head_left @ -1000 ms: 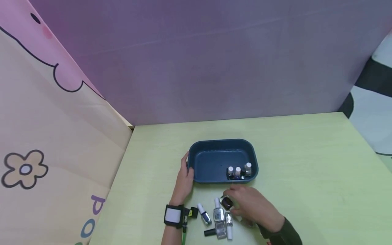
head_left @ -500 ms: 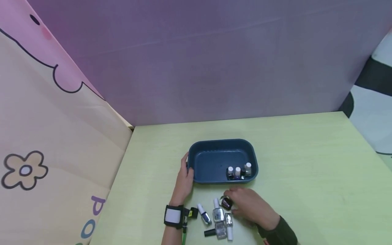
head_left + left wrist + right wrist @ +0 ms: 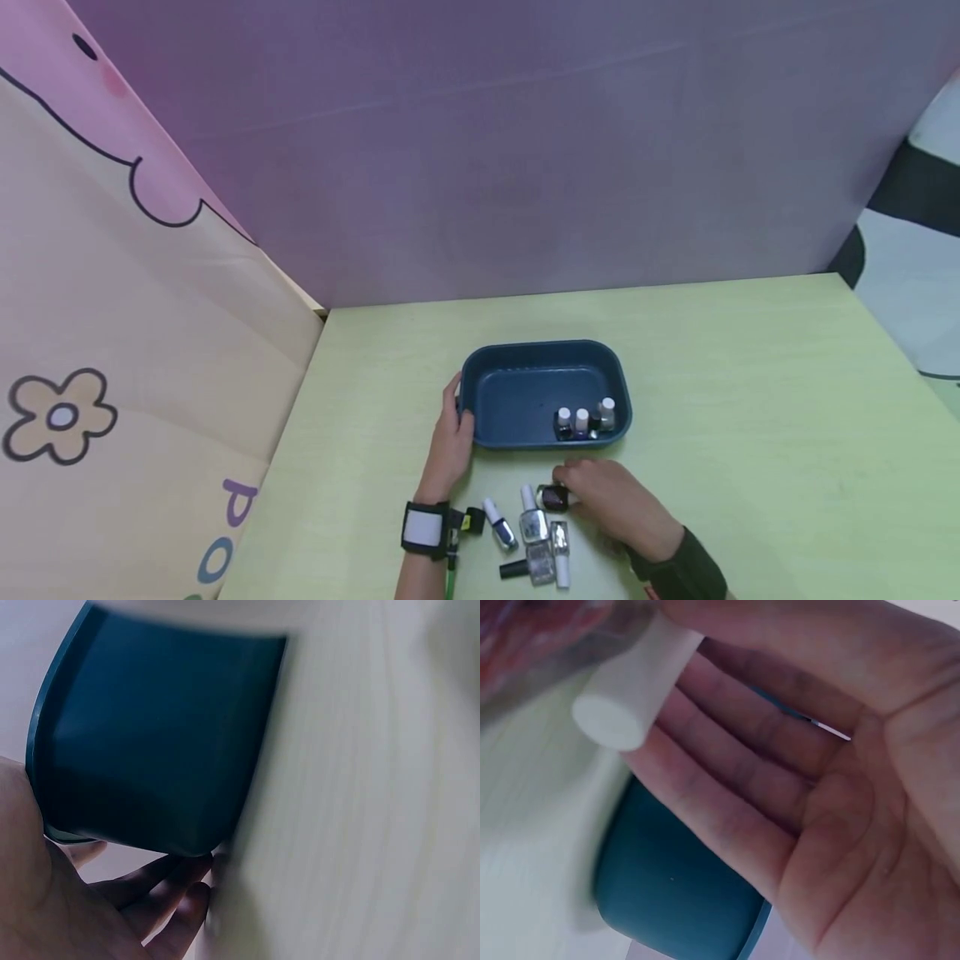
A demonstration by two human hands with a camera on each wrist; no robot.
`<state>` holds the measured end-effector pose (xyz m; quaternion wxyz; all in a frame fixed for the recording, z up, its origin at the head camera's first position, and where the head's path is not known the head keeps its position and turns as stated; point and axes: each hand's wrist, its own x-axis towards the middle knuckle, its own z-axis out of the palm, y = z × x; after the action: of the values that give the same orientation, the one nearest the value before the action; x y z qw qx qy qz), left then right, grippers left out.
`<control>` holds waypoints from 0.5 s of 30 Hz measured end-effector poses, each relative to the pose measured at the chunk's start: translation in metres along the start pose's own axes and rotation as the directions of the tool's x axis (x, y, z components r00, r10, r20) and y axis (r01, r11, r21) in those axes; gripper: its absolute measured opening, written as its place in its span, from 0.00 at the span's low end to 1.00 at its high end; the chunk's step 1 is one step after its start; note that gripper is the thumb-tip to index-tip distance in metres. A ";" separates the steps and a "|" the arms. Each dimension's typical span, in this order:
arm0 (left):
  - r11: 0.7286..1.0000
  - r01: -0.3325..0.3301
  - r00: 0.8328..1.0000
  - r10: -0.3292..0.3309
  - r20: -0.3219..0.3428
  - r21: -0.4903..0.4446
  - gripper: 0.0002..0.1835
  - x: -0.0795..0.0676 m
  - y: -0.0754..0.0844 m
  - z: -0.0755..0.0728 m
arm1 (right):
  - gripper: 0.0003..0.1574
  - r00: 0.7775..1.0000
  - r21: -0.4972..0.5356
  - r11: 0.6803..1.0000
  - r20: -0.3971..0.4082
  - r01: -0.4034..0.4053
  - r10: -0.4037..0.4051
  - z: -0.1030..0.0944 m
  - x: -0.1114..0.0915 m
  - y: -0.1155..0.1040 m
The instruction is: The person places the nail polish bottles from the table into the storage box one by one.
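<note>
In the head view, my left hand [image 3: 447, 450] grips the left end of a dark blue tray [image 3: 487, 444], its fingers against the outer wall in the left wrist view. My right hand [image 3: 618, 504], just in front of the tray, pinches a dark nail polish bottle [image 3: 555, 498] low over the table. A white cap [image 3: 611, 720] shows at its fingertips in the right wrist view. Left of that hand lie several more nail polish bottles: a small dark blue one [image 3: 501, 527], a clear white-capped one [image 3: 534, 523], a clear black-capped one [image 3: 540, 562] and a slim silvery one [image 3: 561, 554].
Several small nail polish bottles [image 3: 582, 423] stand upright along the tray's near right side. A blurred red thing in clear casing [image 3: 536, 637] lies close to the right wrist camera. A purple panel [image 3: 510, 167] rises behind the pale green table [image 3: 750, 400].
The dark bottle at my right fingertips has turned to lie more sideways, and the right hand has shifted slightly. My left hand and the tray have stayed put.
</note>
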<state>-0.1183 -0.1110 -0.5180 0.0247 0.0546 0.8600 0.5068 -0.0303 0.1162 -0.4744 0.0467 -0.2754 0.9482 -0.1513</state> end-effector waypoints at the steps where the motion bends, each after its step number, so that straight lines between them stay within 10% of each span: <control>1: 1.000 0.001 1.000 -0.001 0.002 -0.001 0.30 0.000 0.000 0.000 | 0.11 1.000 -0.002 1.000 0.000 0.001 -0.001 -0.001 0.000 0.000; 15: 1.000 0.003 1.000 -0.003 0.001 -0.003 0.30 0.000 -0.001 0.001 | 0.08 0.997 0.149 0.987 -0.056 0.051 -0.043 -0.019 0.004 -0.005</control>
<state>-0.1184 -0.1111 -0.5192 0.0259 0.0538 0.8592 0.5081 -0.0341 0.1154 -0.4554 0.0388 -0.2894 0.9282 -0.2308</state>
